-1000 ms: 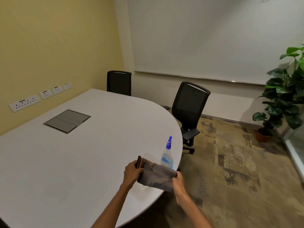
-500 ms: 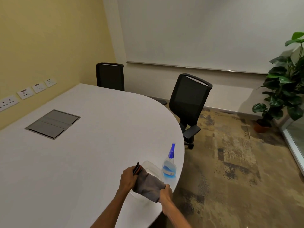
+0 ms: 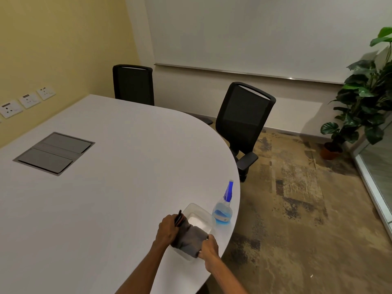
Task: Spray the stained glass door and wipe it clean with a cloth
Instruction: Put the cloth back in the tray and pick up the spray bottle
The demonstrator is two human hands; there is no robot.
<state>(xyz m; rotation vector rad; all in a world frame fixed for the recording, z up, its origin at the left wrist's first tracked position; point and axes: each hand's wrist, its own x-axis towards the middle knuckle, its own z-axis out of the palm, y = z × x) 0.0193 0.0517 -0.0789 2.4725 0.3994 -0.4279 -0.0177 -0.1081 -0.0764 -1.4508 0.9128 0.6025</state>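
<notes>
A grey cloth [image 3: 189, 240] is stretched between both my hands over a clear plastic tray [image 3: 196, 217] near the table's right edge. My left hand [image 3: 167, 230] grips its far end, where a dark edge sticks up. My right hand [image 3: 209, 247] grips the near end. A spray bottle [image 3: 223, 210] with blue liquid and a blue nozzle stands upright just right of the tray. A strip of the glass door [image 3: 379, 172] shows at the far right.
The white rounded table [image 3: 106, 198] has a grey cable hatch [image 3: 54, 152] set in it. Two black office chairs [image 3: 244, 124] stand behind it. A potted plant [image 3: 360, 98] fills the right corner. Patterned carpet [image 3: 297, 209] lies to the right.
Both hands have lowered the cloth onto the tray and drawn closer together, bunching it. The view has shifted slightly; the bottle has stayed where it was.
</notes>
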